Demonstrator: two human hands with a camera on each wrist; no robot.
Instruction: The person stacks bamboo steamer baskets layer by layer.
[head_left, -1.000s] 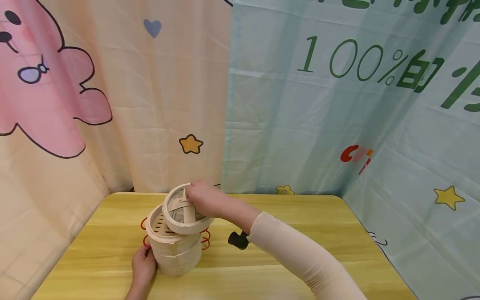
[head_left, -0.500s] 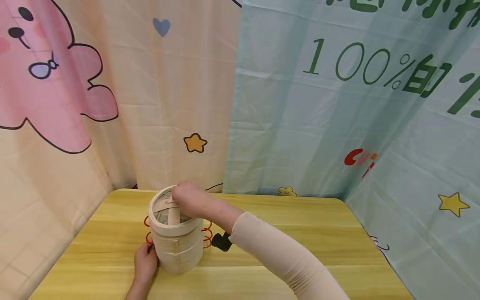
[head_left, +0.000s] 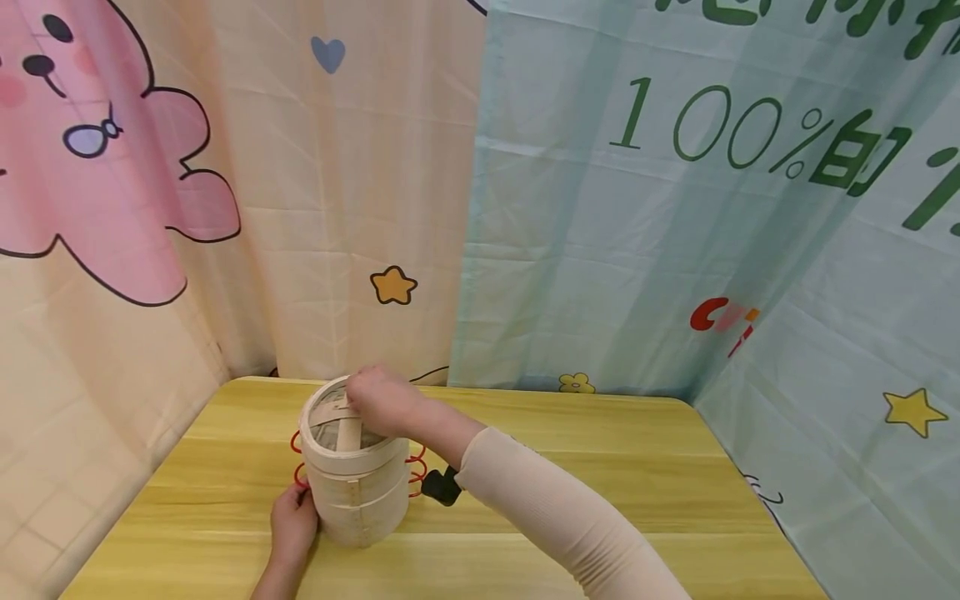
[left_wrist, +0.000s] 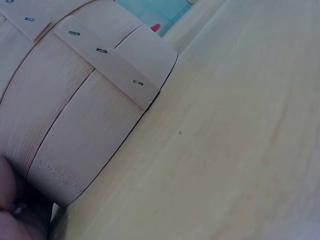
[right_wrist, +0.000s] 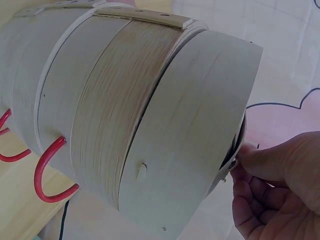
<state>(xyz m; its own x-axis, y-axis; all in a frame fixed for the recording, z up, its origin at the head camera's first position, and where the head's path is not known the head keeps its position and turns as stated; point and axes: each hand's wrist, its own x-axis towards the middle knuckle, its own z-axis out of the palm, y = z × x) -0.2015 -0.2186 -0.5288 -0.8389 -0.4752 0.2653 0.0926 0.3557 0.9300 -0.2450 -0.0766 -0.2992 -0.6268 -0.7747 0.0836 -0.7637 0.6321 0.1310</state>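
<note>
A two-tier bamboo steamer (head_left: 358,510) with red loop handles stands upright on the table. Its bamboo lid (head_left: 354,460) sits on top, level with the upper tier; in the right wrist view a thin dark seam runs between lid (right_wrist: 192,115) and tier (right_wrist: 107,95). My right hand (head_left: 386,402) pinches the woven strap across the lid, thumb against fingers (right_wrist: 260,165). Low on the steamer's left side, my left hand (head_left: 292,523) holds a red loop handle (head_left: 301,475). The left wrist view shows only part of that hand (left_wrist: 12,220) against the bamboo wall.
The wood-grain table (head_left: 585,475) extends widely to the right. Printed curtains (head_left: 547,250) hang behind it and along both sides. A black wrist-worn device (head_left: 441,486) hangs below the right wrist, close to the steamer's right-hand red loops (head_left: 416,454).
The lid, earlier tilted and offset to the right over the open upper tier, has moved left and down onto it. My left hand stays at the steamer's side. The head view has shifted slightly.
</note>
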